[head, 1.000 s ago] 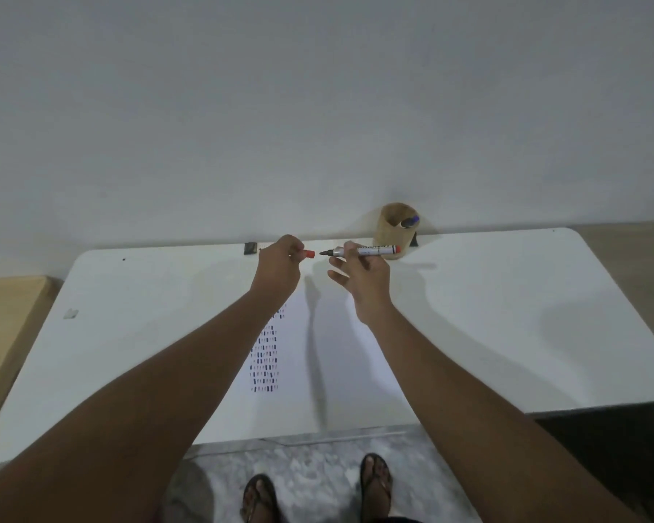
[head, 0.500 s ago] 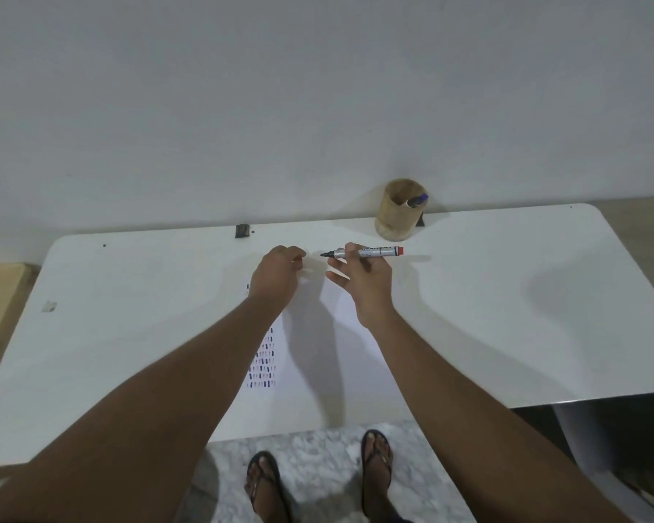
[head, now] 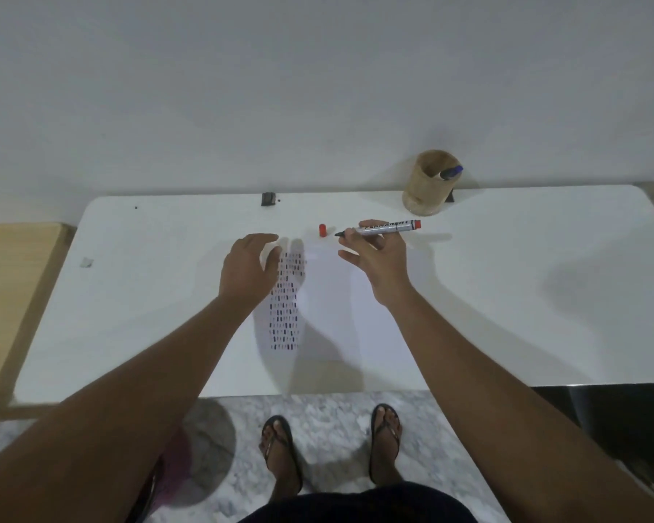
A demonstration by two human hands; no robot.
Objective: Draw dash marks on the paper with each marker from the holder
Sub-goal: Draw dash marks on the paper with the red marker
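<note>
My right hand point(head: 378, 258) grips an uncapped marker point(head: 383, 228) with a grey barrel and a red end, its dark tip pointing left. The marker's red cap point(head: 322, 230) stands alone on the table just left of the tip. My left hand point(head: 250, 269) hovers open over the left edge of the white paper point(head: 329, 315), fingers spread, holding nothing. Columns of short dark dash marks point(head: 285, 300) run down the paper beside that hand. A round wooden holder point(head: 427, 188) stands at the back of the table with a blue-capped marker point(head: 451, 171) inside.
The white table point(head: 525, 288) reaches the wall at the back. A small dark object point(head: 267, 199) lies near the back edge and a small scrap point(head: 87, 262) at the left. A wooden surface point(head: 8, 281) adjoins on the left. My sandalled feet point(head: 329, 447) stand below.
My left hand has let go of the red cap, which now stands on the table, and has opened and dropped back over the paper. My right hand still holds the marker.
</note>
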